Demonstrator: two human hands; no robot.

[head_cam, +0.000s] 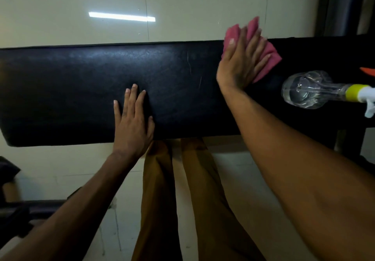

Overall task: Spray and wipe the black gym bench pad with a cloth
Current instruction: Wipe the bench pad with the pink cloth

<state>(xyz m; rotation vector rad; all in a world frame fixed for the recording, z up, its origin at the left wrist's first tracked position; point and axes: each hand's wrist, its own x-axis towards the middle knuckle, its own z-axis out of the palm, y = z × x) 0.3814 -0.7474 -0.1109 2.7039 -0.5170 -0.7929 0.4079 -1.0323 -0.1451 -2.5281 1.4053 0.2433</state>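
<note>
The black gym bench pad stretches across the view from left to right. My right hand lies flat on a pink cloth, pressing it onto the pad near its far edge on the right. Part of the cloth sticks out past the far edge. My left hand rests palm down on the pad's near side, fingers spread, holding nothing. A clear spray bottle with a yellow collar and white trigger lies on its side on the pad, to the right of the cloth.
Pale tiled floor lies beyond and below the bench, with a bright light reflection on it. My brown trousers stand against the pad's near edge. Dark gym frame parts sit at lower left and at upper right. An orange tip shows at the right edge.
</note>
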